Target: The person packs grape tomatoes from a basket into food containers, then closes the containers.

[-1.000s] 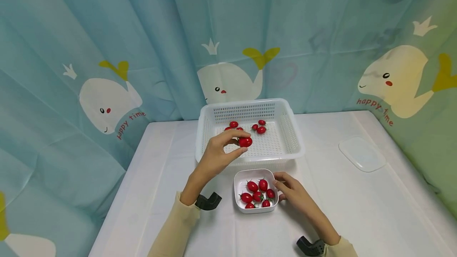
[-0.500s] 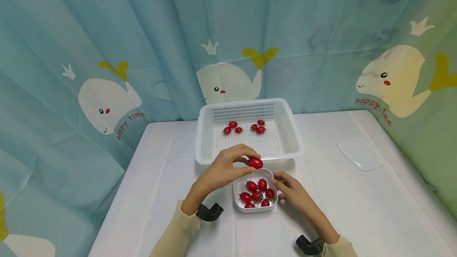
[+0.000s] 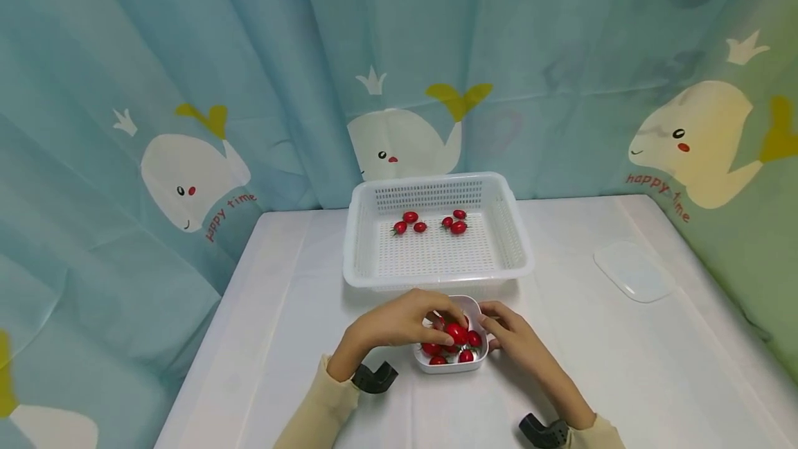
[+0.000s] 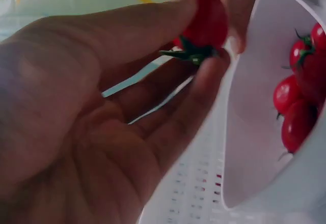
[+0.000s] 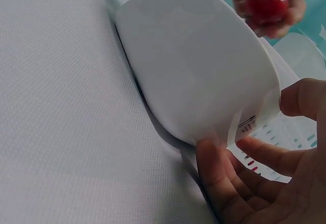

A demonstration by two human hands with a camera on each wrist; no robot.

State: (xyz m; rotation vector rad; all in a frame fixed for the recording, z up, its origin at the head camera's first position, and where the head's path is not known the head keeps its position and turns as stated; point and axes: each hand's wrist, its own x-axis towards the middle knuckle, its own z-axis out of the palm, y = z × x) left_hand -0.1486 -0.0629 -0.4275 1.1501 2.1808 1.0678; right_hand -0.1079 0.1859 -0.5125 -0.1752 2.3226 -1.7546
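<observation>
In the head view my left hand (image 3: 405,319) holds a cherry tomato (image 3: 456,333) over a small square white container (image 3: 451,368). The left wrist view shows that tomato (image 4: 210,19) pinched between thumb and fingertips, its green stem end towards the palm. Several more cherry tomatoes (image 4: 299,124) lie inside the container, partly hidden by the left hand in the head view. My right hand (image 3: 516,338) holds the container at its right side. In the right wrist view its thumb is at the rim and its fingers (image 5: 211,163) are against the outer wall, near a label.
Behind the container stands a white perforated basket (image 3: 374,255), with several cherry tomatoes (image 3: 458,227) in two groups on its bottom. A clear lid (image 3: 634,272) lies at the right on the white tablecloth (image 3: 280,310). A blue curtain (image 3: 280,54) hangs behind the table.
My left hand has carried its tomato from over the basket, towards me and slightly right, down to the container. The right hand has stayed at the container's side.
</observation>
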